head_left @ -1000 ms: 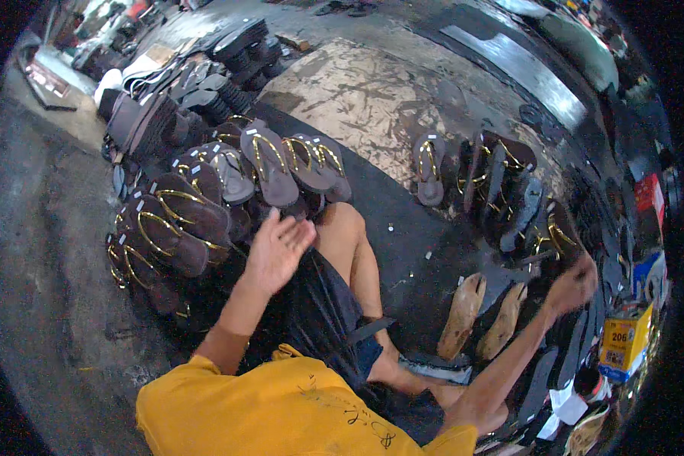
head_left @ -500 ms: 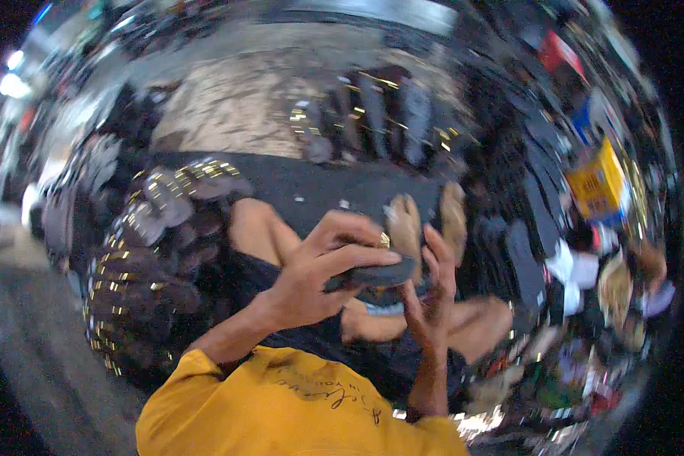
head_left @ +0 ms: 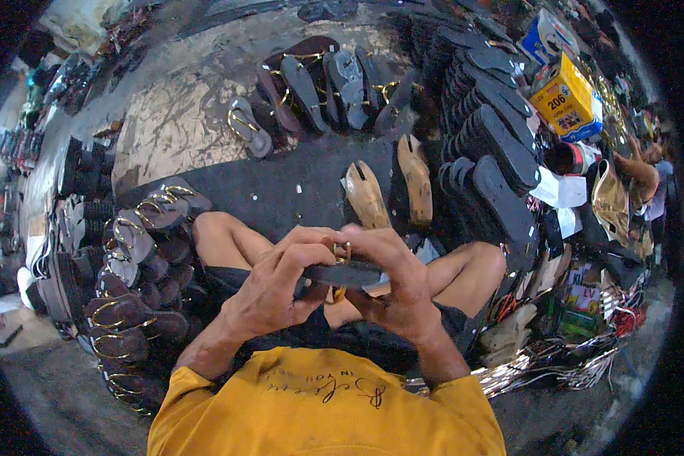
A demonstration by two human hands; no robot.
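Over my crossed legs I hold a dark flip-flop [head_left: 349, 274] level, with a bit of gold strap showing above its sole and another below. My left hand [head_left: 270, 292] is closed round one end, its fingers bent over the top. My right hand [head_left: 399, 285] grips the other end, fingers arched over the upper side and thumb beneath. The fingertips of both hands meet near the strap and hide part of it. Just beyond my hands lie two wooden foot lasts [head_left: 366, 199], each with a slit at the toe.
Gold-strapped sandals [head_left: 129, 239] are heaped along my left. Several more sandals [head_left: 304, 91] lie ahead on a worn board [head_left: 182, 125]. Stacked dark soles [head_left: 501, 186] stand on the right, near a yellow and blue box [head_left: 566, 99]. A bundle of shiny strips [head_left: 539, 365] lies lower right. Another person's arm [head_left: 637, 173] shows far right.
My right hand, previously spread beside the flip-flop, has closed on its end. My left hand has shifted its hold slightly. The view has turned, and the blur is gone.
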